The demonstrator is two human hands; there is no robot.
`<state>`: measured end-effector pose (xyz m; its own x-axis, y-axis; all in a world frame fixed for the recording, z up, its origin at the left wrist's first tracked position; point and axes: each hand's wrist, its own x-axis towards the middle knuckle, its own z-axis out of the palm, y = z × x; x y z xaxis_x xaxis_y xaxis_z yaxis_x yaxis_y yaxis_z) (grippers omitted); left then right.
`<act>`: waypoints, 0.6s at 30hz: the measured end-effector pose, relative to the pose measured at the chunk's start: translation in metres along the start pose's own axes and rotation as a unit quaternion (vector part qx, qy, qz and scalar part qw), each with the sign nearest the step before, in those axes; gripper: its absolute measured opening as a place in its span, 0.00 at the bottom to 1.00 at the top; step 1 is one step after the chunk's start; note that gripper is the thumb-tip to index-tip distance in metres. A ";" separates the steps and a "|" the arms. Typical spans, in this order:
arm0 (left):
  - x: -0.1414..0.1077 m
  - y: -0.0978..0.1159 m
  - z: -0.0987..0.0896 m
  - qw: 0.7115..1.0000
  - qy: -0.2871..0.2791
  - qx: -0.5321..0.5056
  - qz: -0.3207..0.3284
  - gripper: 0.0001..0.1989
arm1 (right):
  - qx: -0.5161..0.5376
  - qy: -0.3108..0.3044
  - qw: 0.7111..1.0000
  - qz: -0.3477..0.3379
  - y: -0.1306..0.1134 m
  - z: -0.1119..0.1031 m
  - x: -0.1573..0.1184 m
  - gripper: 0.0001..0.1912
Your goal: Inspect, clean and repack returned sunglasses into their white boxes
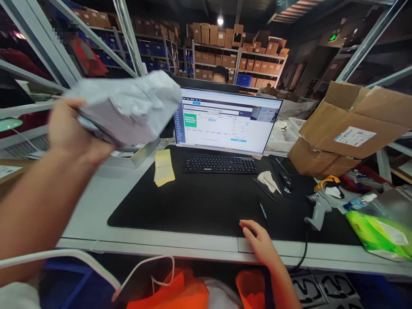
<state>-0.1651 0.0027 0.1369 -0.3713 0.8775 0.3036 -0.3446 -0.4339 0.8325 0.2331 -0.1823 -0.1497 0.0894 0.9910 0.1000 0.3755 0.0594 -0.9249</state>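
A crumpled grey plastic package [128,107] is raised at the left, above the desk and partly before the monitor's left edge. My left hand [75,133] grips its left end. Near the front edge of the black desk mat [199,206], my right hand [257,240] rests with its fingers loosely apart and nothing in them. A pen [263,211] lies just beyond that hand. The lit monitor [222,124] stands behind a black keyboard [220,164]. Yellow paper slips [164,167] lie on the mat's left part.
At the right are cardboard boxes [357,120], a mouse [285,180], a grey barcode scanner [318,210] with its cable, and a green packet [380,236]. A white tube [74,254] crosses the lower left. Behind the monitor, a person's head [220,75] shows before shelves.
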 end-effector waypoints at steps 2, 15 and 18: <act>-0.033 -0.038 0.001 0.990 -0.048 -0.076 -0.107 0.19 | -0.026 -0.013 0.999 -0.020 -0.014 -0.005 0.007 0.20; -0.166 -0.183 -0.002 0.808 -0.034 -0.123 -0.575 0.12 | -0.082 0.114 0.990 -0.028 -0.030 -0.016 0.042 0.37; -0.154 -0.188 -0.011 0.812 -0.025 -0.065 -0.580 0.13 | -0.179 0.148 0.973 -0.014 -0.009 -0.046 0.034 0.28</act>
<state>-0.0533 -0.0529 -0.0714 0.3022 0.7167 -0.6285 -0.5262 0.6752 0.5169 0.2747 -0.1549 -0.1210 0.3167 0.9084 0.2729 0.6732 -0.0126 -0.7394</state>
